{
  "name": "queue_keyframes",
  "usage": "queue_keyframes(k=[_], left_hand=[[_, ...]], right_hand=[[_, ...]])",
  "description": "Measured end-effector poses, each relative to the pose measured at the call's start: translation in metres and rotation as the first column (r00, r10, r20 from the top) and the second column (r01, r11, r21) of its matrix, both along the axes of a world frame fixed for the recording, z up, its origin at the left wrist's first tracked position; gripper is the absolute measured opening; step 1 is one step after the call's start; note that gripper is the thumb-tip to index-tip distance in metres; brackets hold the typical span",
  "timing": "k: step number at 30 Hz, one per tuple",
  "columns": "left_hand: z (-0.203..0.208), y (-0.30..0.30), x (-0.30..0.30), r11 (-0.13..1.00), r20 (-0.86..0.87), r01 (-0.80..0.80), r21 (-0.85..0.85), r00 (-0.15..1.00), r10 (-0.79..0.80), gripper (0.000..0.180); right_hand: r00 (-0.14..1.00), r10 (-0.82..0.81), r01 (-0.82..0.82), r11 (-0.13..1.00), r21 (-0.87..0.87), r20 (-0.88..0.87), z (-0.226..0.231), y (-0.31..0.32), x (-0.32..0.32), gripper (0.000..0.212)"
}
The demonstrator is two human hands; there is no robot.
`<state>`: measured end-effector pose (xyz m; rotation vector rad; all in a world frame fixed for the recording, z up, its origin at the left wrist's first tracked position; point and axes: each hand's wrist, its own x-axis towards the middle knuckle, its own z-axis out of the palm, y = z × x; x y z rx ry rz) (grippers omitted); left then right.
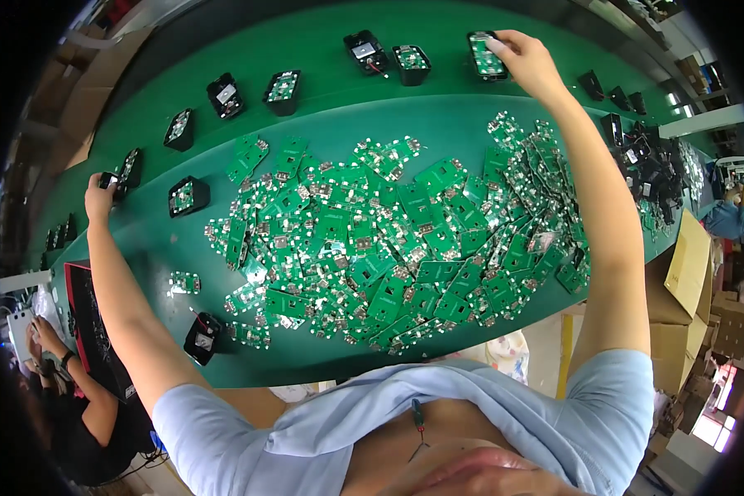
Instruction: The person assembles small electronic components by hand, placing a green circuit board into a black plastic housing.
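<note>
At the far right of the green belt, my right hand (pixel 527 62) grips a black plastic casing (pixel 476 59) with a green circuit board in it, thumb on the board. My left hand (pixel 99 197), out at the far left, is closed on a small black casing part (pixel 107 179), mostly hidden by the fingers. Touching or right beside that part is another black casing (pixel 130 168). A large heap of green circuit boards (pixel 380 248) spreads over the table between my arms. One casing with a board inside (pixel 188 197) rests on the table left of the heap.
Several black casings, such as one with a board (pixel 283 91) and one with a white label (pixel 364 51), line the belt (pixel 322 50). A black casing (pixel 202 339) and a loose board (pixel 184 283) lie near left. Black parts (pixel 649 161) pile at right, beside cardboard boxes (pixel 678 331). Another person (pixel 83 397) works at left.
</note>
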<state>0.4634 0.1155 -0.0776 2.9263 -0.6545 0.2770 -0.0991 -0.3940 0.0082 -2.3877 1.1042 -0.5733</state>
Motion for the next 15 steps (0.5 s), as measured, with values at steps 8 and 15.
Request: queue_keyframes(k=[8, 15], left_hand=[[0.04, 0.027, -0.04, 0.852, -0.088, -0.178, -0.492, 0.984, 0.154, 0.039], [0.104, -0.063, -0.25, 0.47, -0.499, -0.253, -0.845, 0.686, -0.529, 0.028]], right_hand=[[0.907, 0.109, -0.203, 0.959, -0.195, -0.407, -0.025, -0.011, 0.046, 0.037], [0.921, 0.169, -0.343, 0.778, -0.527, -0.35, 0.0, 0.064, 0.032, 0.025]])
